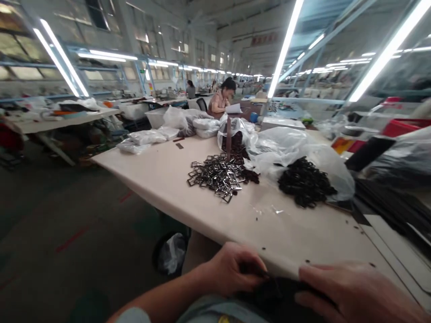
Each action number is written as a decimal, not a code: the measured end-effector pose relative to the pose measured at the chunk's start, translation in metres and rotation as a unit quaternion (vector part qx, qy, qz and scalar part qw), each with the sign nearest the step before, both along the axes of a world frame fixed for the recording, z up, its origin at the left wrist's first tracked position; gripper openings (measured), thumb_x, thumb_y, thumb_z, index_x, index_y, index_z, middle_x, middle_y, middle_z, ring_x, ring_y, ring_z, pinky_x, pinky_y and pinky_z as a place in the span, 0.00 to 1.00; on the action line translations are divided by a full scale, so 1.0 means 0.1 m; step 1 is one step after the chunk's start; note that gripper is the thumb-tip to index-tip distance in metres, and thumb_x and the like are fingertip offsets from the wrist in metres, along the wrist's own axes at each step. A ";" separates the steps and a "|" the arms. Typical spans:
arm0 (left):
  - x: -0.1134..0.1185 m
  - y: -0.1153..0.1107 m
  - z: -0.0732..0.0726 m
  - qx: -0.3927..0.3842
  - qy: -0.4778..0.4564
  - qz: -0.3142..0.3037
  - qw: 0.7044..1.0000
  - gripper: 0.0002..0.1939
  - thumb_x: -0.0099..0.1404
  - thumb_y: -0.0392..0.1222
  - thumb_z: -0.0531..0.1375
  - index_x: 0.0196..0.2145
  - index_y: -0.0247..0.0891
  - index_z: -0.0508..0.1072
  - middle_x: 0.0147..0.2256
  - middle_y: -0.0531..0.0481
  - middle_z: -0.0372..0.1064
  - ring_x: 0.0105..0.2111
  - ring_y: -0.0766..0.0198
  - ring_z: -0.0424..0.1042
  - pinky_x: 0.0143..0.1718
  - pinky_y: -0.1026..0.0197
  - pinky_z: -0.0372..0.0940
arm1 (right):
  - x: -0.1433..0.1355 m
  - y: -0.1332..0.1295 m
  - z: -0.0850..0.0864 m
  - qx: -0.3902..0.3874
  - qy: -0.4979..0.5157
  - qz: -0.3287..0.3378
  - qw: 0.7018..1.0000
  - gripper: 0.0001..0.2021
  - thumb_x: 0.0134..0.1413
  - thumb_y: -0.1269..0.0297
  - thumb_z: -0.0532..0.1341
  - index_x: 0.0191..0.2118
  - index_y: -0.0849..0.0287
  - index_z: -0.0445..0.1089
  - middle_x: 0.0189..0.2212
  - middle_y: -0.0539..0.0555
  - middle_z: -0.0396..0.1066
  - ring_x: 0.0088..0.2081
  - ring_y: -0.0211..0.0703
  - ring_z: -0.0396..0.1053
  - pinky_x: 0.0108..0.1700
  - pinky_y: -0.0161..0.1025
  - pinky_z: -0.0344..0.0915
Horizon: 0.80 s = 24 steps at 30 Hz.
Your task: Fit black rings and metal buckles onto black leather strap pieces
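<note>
Along the beige counter [151,166], the left hand [232,269] and right hand [353,287] pinch black material [279,294], apparently working it between them, so the next move calls for steady tension.

Right at the near edge of the broad beige table [151,166], the bare left hand [234,269] pinches a dark, soft-looking piece of material [276,294], and here's the bare right hand [353,287] opposite, blurred, perhaps gripping the same piece. Beyond them glints a heap of shiny rectangular metal buckles [217,175]; to its right, a mound of small black pieces [305,184] sits against a clear plastic bag [333,163]. Farther back, a person in a pink top [214,104] bends over white paper sheets [233,108].
</note>
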<state>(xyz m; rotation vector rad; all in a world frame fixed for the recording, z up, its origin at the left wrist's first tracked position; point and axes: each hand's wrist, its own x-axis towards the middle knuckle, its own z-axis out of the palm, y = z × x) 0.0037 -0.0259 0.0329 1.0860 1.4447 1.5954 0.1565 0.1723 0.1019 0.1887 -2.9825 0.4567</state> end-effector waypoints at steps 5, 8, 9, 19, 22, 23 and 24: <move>-0.04 -0.08 0.08 0.031 0.169 -0.003 0.985 0.10 0.64 0.38 0.59 0.31 0.35 0.80 0.30 0.43 0.72 0.31 0.61 0.69 0.35 0.62 0.62 | -0.54 -0.33 0.56 0.230 0.135 0.167 0.949 0.13 0.54 0.80 0.60 0.25 0.55 0.64 0.22 0.50 0.65 0.21 0.46 0.63 0.25 0.42 0.54; -0.12 -0.05 -0.02 0.039 0.071 0.096 0.992 0.12 0.63 0.43 0.61 0.24 0.35 0.75 0.26 0.48 0.67 0.28 0.64 0.63 0.32 0.64 0.59 | -0.89 -0.38 0.67 0.262 0.195 0.204 0.923 0.12 0.63 0.79 0.57 0.31 0.58 0.70 0.33 0.54 0.71 0.35 0.48 0.69 0.43 0.44 0.65; -0.16 -0.03 -0.07 0.044 0.003 0.132 0.990 0.13 0.63 0.45 0.63 0.24 0.35 0.75 0.25 0.50 0.66 0.28 0.65 0.62 0.31 0.64 0.59 | -0.98 -0.36 0.65 0.244 0.215 0.188 0.927 0.12 0.66 0.78 0.54 0.36 0.59 0.72 0.40 0.55 0.73 0.40 0.49 0.70 0.48 0.45 0.65; -0.31 0.06 -0.31 0.060 -0.302 0.266 0.914 0.15 0.49 0.47 0.73 0.32 0.35 0.79 0.27 0.51 0.73 0.24 0.71 0.65 0.28 0.68 0.62 | -1.04 -0.32 -0.46 -0.254 -0.044 -0.016 0.966 0.11 0.63 0.61 0.65 0.47 0.61 0.74 0.40 0.55 0.75 0.39 0.50 0.72 0.39 0.40 0.65; -0.22 0.08 -0.36 0.046 -0.295 0.260 0.919 0.16 0.52 0.48 0.72 0.33 0.34 0.79 0.25 0.52 0.72 0.23 0.71 0.65 0.27 0.69 0.61 | -1.11 -0.47 -0.68 -0.470 -0.064 0.007 0.880 0.14 0.66 0.54 0.58 0.39 0.61 0.72 0.32 0.52 0.72 0.34 0.46 0.69 0.35 0.37 0.64; -0.19 0.09 -0.38 0.039 -0.289 0.259 0.921 0.16 0.53 0.49 0.72 0.33 0.34 0.79 0.24 0.53 0.71 0.22 0.71 0.64 0.26 0.68 0.61 | -1.13 -0.52 -0.73 -0.523 -0.062 0.000 0.850 0.16 0.65 0.52 0.59 0.37 0.61 0.70 0.28 0.51 0.70 0.31 0.44 0.68 0.33 0.36 0.64; -0.16 0.10 -0.40 0.035 -0.284 0.257 0.923 0.17 0.54 0.50 0.72 0.33 0.34 0.79 0.24 0.53 0.70 0.22 0.71 0.64 0.26 0.68 0.60 | -1.15 -0.56 -0.77 -0.564 -0.061 -0.013 0.823 0.18 0.63 0.49 0.60 0.36 0.61 0.70 0.26 0.49 0.67 0.29 0.43 0.66 0.31 0.35 0.63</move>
